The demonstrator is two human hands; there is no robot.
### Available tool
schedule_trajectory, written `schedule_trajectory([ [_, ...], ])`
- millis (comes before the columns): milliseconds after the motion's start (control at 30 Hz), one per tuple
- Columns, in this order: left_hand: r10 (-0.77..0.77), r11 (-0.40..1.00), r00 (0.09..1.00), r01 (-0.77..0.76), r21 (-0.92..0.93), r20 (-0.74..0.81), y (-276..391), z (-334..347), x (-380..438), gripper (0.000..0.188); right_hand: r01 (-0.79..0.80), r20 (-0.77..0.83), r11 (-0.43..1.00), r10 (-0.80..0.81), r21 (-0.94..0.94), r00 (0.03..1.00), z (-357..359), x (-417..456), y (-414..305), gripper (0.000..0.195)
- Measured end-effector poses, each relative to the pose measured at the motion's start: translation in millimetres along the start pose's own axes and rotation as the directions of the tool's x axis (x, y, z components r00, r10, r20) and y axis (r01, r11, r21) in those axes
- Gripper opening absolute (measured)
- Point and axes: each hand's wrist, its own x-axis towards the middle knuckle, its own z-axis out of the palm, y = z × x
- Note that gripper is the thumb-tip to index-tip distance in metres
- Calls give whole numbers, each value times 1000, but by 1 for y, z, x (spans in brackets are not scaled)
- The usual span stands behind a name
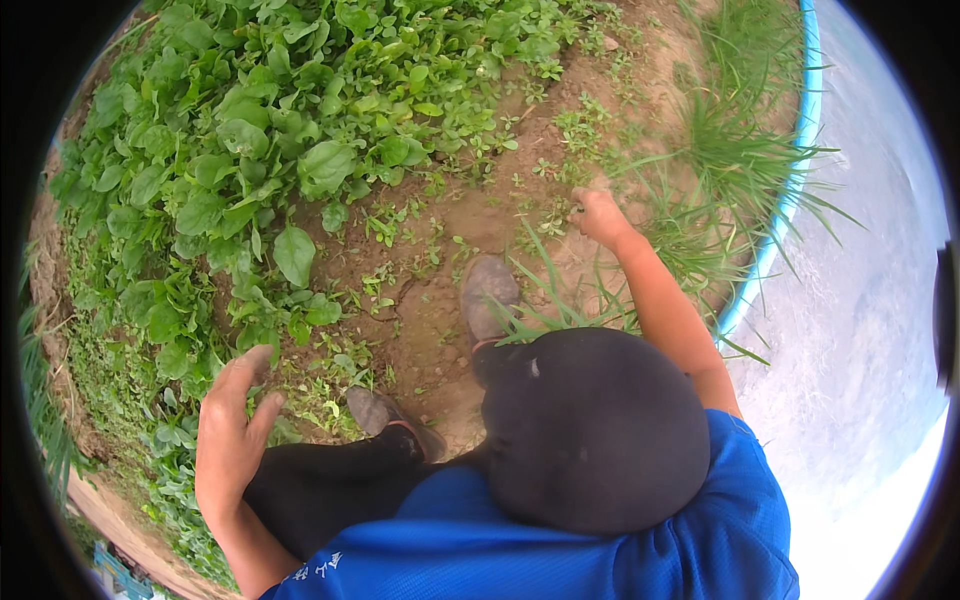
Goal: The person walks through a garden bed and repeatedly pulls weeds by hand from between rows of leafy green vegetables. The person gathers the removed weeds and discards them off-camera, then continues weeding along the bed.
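My left hand (234, 431) hovers beside the leafy green plants (225, 180), its thumb and fingers apart and nothing visible between them. Out to the right, my right hand (598, 216) is lowered to the soil with its fingers curled near small low weeds (551, 217). Whether it grips any stem is hidden by the hand and blur. Bare brown soil (480, 217) with scattered seedlings lies between the two hands. Broad leaves crowd the upper left, thinning toward the right hand.
My shoes (489, 296) stand on the soil, below a bent knee (600, 427) in black cloth. Tall grass (724, 150) grows along the right, beside a blue pipe (806, 120). Past the pipe is a pale, whitish surface (862, 247). A blue object (120, 570) shows at lower left.
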Motion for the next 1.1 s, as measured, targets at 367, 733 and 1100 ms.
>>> schedule_trajectory([
  [367,93,994,996,-93,52,2,6,6,9,46,46,-296,991,-81,-123,952,57,2,1,31],
  [733,104,991,995,-103,89,-3,6,4,7,46,197,151,980,-201,39,968,28,-5,-21,27],
  [1100,8,1000,999,-8,7,39,6,7,20,42,-291,-632,926,79,-240,771,-42,49,97,28],
])
